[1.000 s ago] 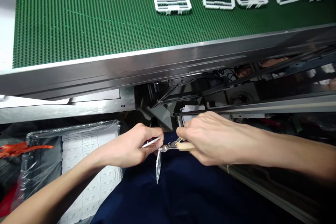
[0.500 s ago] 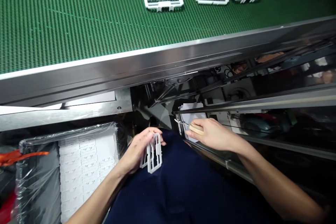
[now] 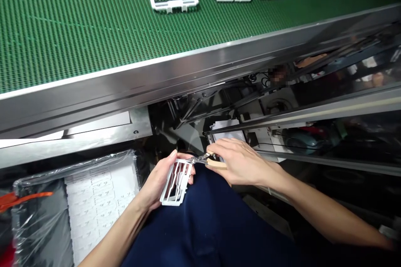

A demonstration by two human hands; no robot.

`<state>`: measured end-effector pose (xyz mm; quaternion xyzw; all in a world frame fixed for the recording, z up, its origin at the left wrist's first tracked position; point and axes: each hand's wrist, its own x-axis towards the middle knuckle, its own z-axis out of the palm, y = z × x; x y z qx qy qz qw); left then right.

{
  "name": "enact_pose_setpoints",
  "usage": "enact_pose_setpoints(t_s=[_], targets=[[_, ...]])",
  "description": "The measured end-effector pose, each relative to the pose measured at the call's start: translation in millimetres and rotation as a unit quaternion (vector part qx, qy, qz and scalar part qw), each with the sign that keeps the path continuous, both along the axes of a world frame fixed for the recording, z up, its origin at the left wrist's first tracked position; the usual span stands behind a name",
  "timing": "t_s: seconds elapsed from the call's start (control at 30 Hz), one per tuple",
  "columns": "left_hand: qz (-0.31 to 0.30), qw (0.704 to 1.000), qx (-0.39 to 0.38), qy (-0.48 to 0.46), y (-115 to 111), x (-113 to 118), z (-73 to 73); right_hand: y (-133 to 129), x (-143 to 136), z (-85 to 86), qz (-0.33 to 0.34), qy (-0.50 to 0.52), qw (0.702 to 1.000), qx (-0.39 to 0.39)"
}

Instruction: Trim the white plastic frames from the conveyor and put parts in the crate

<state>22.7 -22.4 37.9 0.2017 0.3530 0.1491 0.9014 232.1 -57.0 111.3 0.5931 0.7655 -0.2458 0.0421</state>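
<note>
A white slotted plastic frame (image 3: 177, 183) is gripped at its upper end by my left hand (image 3: 159, 181), with the thumb and fingers closed on it. My right hand (image 3: 242, 160) is wrapped round the tan handles of small metal pliers (image 3: 216, 163). The plier jaws touch or nearly touch the top corner of the frame, close to my left fingertips. Whether anything sits between the jaws is too small to tell. Similar white frames lie on a green ribbed belt (image 3: 103, 21), the nearest frame (image 3: 173, 0) above my hands.
The belt's metal edge (image 3: 188, 58) runs across in front of me. At the lower left, a plastic-lined box (image 3: 100, 204) holds flat white pieces, beside an orange strap (image 3: 28, 201). Long metal rails (image 3: 328, 117) extend at the right.
My right hand has moved left, bringing the plier jaws to the frame's top corner. The frame in my left hand has turned. The belt's frames appear further left as the view has shifted.
</note>
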Motion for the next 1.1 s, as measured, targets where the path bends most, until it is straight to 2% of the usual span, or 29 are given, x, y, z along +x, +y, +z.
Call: enact_pose_setpoints(t_s=[0.43,0.57,0.67,0.77,0.83,0.9,0.97,1.1], targets=[[-0.026,0.999,0.037,0.015,3.3,-5.8,1.4,2.8,-2.0,4.3,-0.009,0.021,0.999,-0.031],[-0.027,0.999,0.036,0.013,4.6,-5.5,1.2,3.3,-1.9,5.1,-0.011,0.026,0.999,-0.028],[-0.015,1.000,0.012,0.010,5.9,-3.9,2.4,6.0,-2.2,3.0,-0.037,0.068,0.996,-0.049],[0.022,0.999,-0.043,-0.009,8.8,-1.2,0.8,7.6,0.4,-6.9,-0.136,0.170,0.970,-0.105],[0.062,0.995,-0.080,-0.025,11.8,1.0,-2.7,6.2,4.1,-18.2,-0.236,0.258,0.925,-0.147],[0.099,0.989,-0.105,-0.036,15.0,2.6,-7.1,2.4,7.3,-30.2,-0.312,0.298,0.883,-0.182],[0.121,0.985,-0.113,-0.041,17.5,3.4,-11.2,-2.6,7.3,-39.6,-0.339,0.293,0.869,-0.211],[0.142,0.983,-0.108,-0.041,20.0,3.6,-14.9,-9.6,-7.0,-45.4,-0.333,0.326,0.857,-0.220]])
